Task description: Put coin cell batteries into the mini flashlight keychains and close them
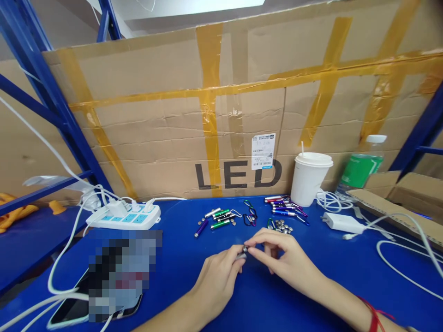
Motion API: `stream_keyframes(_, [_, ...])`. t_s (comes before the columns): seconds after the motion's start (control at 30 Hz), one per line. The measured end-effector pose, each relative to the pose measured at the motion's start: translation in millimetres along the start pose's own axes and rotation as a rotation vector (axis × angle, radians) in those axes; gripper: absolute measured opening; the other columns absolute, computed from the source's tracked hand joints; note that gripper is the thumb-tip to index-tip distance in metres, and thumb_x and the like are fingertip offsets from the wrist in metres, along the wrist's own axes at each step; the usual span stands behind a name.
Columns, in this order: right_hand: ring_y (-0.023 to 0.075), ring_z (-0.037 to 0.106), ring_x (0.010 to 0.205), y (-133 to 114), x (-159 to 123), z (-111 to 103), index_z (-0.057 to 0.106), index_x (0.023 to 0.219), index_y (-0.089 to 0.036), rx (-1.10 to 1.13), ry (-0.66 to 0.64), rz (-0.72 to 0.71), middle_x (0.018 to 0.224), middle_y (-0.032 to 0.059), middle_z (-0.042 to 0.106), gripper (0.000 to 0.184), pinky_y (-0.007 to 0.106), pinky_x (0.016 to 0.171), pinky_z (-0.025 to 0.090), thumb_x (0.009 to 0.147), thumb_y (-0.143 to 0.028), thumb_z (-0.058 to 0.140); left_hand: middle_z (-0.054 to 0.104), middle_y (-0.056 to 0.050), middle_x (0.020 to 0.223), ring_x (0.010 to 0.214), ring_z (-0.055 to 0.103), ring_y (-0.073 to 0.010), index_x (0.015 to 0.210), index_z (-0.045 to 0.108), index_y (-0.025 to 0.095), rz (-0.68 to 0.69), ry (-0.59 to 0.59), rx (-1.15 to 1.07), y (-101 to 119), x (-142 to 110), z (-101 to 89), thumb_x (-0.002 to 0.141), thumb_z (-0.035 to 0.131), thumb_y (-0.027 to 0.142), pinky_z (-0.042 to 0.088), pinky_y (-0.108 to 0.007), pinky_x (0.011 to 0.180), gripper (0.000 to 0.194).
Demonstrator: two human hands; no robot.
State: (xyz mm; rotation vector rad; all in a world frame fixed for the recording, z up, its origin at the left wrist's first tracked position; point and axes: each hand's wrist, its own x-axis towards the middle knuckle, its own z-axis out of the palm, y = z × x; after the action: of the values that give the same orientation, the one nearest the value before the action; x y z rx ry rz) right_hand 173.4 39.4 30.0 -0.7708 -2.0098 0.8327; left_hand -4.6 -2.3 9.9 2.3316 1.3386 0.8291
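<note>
My left hand point(218, 273) is closed around a small silver mini flashlight point(241, 256), most of it hidden by the fingers. With thumb and forefinger, my right hand point(289, 258) pinches a small dark round part point(245, 248) at the flashlight's end; whether it is a cap or a cell I cannot tell. Beyond the hands lie several mini flashlights point(221, 224) in green, silver and black, with a purple flashlight point(201, 228) beside them. Small carabiner clips point(249, 214) lie to their right. A pile of button cells point(283, 227) sits just behind my right hand, near more flashlights point(284, 207) with clips.
On the blue table stand a white cup point(309, 180) and a green-labelled bottle point(362, 166). A white charger point(344, 223) and cables lie right, beside an open carton point(401, 203). Left are a power strip point(126, 217) and a phone point(71, 306). Cardboard point(166, 138) walls the back.
</note>
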Motion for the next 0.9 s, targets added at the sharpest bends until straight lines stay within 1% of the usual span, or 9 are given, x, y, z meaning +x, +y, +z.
stream_keyframes(0.1, [0.0043, 0.045, 0.040, 1.7, -0.3, 0.4, 0.068, 0.084, -0.014, -0.011, 0.014, -0.003, 0.079, 0.0062, 0.062, 0.026, 0.019, 0.039, 0.039, 0.084, -0.037, 0.056, 0.058, 0.001, 0.074, 0.065, 0.056, -0.0127, 0.100, 0.046, 0.021, -0.012, 0.001, 0.004, 0.0, -0.1, 0.2, 0.094, 0.027, 0.022, 0.038, -0.021, 0.061, 0.020])
stream_keyframes(0.27, [0.0044, 0.048, 0.039, 6.8, -0.9, 1.0, 0.069, 0.088, -0.015, -0.011, -0.005, -0.006, 0.082, 0.0067, 0.064, 0.025, 0.020, 0.038, 0.040, 0.084, -0.037, 0.057, 0.058, 0.001, 0.074, 0.066, 0.056, -0.0128, 0.094, 0.046, 0.020, -0.017, -0.001, -0.005, -1.5, -0.2, 0.4, 0.093, 0.026, 0.021, 0.039, -0.022, 0.061, 0.019])
stream_keyframes(0.37, [0.0039, 0.048, 0.038, 9.3, -1.1, 0.5, 0.071, 0.089, -0.016, 0.015, -0.007, -0.024, 0.083, 0.0065, 0.065, 0.023, 0.020, 0.038, 0.040, 0.083, -0.034, 0.059, 0.059, 0.001, 0.075, 0.067, 0.056, -0.0131, 0.098, 0.045, 0.020, -0.027, -0.012, -0.008, -1.9, -0.1, -0.4, 0.093, 0.025, 0.021, 0.039, -0.022, 0.062, 0.020])
stream_keyframes(0.5, [0.0071, 0.048, 0.047, 12.5, -1.1, -0.3, 0.072, 0.089, -0.019, -0.024, 0.042, -0.053, 0.078, 0.0059, 0.066, 0.021, 0.020, 0.040, 0.038, 0.081, -0.035, 0.062, 0.060, 0.001, 0.076, 0.067, 0.057, -0.0130, 0.106, 0.045, 0.020, -0.057, -0.022, -0.014, -1.0, 0.6, -1.5, 0.094, 0.024, 0.022, 0.040, -0.023, 0.063, 0.024])
stream_keyframes(0.63, [0.0069, 0.043, 0.048, 15.3, -1.0, -0.9, 0.073, 0.089, -0.019, -0.032, 0.070, -0.022, 0.075, 0.0052, 0.065, 0.022, 0.021, 0.042, 0.036, 0.079, -0.036, 0.063, 0.060, 0.001, 0.076, 0.068, 0.057, -0.0131, 0.109, 0.043, 0.021, -0.080, -0.013, -0.020, -1.6, 1.0, -0.8, 0.094, 0.024, 0.024, 0.040, -0.023, 0.064, 0.025])
stream_keyframes(0.8, [0.0055, 0.042, 0.044, 12.8, -0.4, -0.8, 0.073, 0.088, -0.017, 0.006, 0.035, 0.000, 0.071, 0.0045, 0.065, 0.022, 0.020, 0.040, 0.034, 0.078, -0.035, 0.064, 0.059, 0.001, 0.077, 0.068, 0.056, -0.0131, 0.111, 0.042, 0.021, -0.112, -0.016, -0.047, -3.8, 0.2, -0.1, 0.094, 0.026, 0.024, 0.040, -0.023, 0.063, 0.024])
stream_keyframes(0.9, [0.0059, 0.044, 0.046, 9.6, 0.0, -1.4, 0.073, 0.088, -0.017, 0.013, -0.002, 0.007, 0.073, 0.0047, 0.065, 0.023, 0.020, 0.041, 0.035, 0.079, -0.036, 0.064, 0.059, 0.001, 0.078, 0.069, 0.056, -0.0129, 0.111, 0.042, 0.021, -0.104, -0.023, -0.090, -4.4, -0.3, -0.2, 0.094, 0.027, 0.024, 0.040, -0.023, 0.064, 0.024])
